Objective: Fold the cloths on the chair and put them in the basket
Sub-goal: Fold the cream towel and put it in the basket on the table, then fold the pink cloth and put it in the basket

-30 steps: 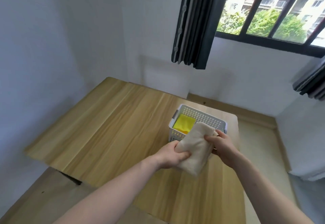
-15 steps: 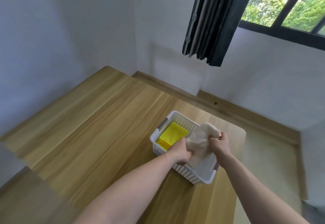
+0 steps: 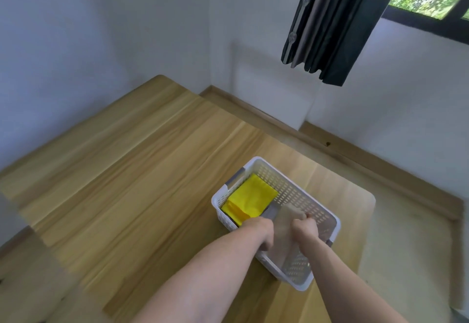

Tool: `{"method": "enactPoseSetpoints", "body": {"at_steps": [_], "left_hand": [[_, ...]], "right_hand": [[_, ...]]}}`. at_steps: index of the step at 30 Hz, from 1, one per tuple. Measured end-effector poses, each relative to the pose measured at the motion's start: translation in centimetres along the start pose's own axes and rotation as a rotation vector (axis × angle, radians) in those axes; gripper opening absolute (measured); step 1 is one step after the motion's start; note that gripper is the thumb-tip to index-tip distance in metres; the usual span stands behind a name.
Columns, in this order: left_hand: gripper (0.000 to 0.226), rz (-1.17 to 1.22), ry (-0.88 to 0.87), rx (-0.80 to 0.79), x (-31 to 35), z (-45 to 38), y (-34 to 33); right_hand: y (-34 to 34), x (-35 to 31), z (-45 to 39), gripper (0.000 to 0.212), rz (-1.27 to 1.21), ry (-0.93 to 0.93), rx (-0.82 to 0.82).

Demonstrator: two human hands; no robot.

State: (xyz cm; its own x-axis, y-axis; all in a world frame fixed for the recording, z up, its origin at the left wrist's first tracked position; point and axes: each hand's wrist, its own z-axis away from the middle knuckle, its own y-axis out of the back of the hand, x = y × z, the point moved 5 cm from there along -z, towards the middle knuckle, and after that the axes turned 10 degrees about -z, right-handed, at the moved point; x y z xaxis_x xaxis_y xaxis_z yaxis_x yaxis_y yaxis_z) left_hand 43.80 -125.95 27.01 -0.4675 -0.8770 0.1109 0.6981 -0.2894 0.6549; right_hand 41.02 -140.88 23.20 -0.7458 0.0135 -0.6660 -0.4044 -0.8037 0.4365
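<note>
Inside the white basket [image 3: 299, 190], at its near-right end, you've got the folded beige cloth [image 3: 285, 223] going down next to the yellow cloth [image 3: 250, 202] that lies flat at the far-left end — a grey divider [image 3: 270, 212] seems to stand btwn them. The basket sits on the wooden surface [image 3: 142, 170] near its right edge. The cloth looks light, soft and floppy, so it'll prob. unfold if you let one side go early; best hold is along the folded edges, both sides at once. Your left hand [image 3: 264, 234] has its grip curled on the cloth's left side, your right hand [image 3: 304, 228] has fingers closed on the right side w/ knuckles up — neither is slack. Fingertips are hidden, so how deep the pinch goes isn't clear.
</note>
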Motion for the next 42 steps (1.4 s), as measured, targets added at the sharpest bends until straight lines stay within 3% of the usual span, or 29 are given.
{"method": "enactPoseSetpoints", "body": {"at_steps": [7,12,16,18,23,27,34,42], "left_hand": [[0.029,-0.016,-0.066,0.046,-0.1,0.7,0.0],[0.032,0.146,-0.148,0.249,-2.1,3.6,0.2],[0.029,0.245,-0.218,0.486,-5.4,8.4,0.3],[0.027,0.268,-0.209,0.599,-8.3,11.5,-0.4],[0.024,0.372,-0.038,0.776,-19.6,21.2,-6.1],[0.022,0.418,0.191,0.789,-30.2,30.4,-15.7],[0.029,0.437,0.546,0.724,-45.0,48.6,-34.6],[0.036,0.575,0.740,0.632,-56.3,60.4,-48.8]], "right_hand": [[-1.2,1.4,-2.5,0.044,0.133,-0.089,-0.023],[-1.1,0.7,0.1,0.035,0.304,-0.124,-0.028],[-0.9,-1.5,5.0,0.070,0.148,-0.117,0.131],[-1.6,-3.6,8.6,0.072,0.085,0.007,0.121],[-7.0,-8.4,21.8,0.054,0.093,0.548,-0.010],[-16.4,-7.3,34.4,0.048,0.214,0.796,-0.266],[-35.5,2.2,54.3,0.047,0.565,0.951,-0.735],[-49.1,11.2,69.2,0.053,0.787,0.960,-0.976]]}}
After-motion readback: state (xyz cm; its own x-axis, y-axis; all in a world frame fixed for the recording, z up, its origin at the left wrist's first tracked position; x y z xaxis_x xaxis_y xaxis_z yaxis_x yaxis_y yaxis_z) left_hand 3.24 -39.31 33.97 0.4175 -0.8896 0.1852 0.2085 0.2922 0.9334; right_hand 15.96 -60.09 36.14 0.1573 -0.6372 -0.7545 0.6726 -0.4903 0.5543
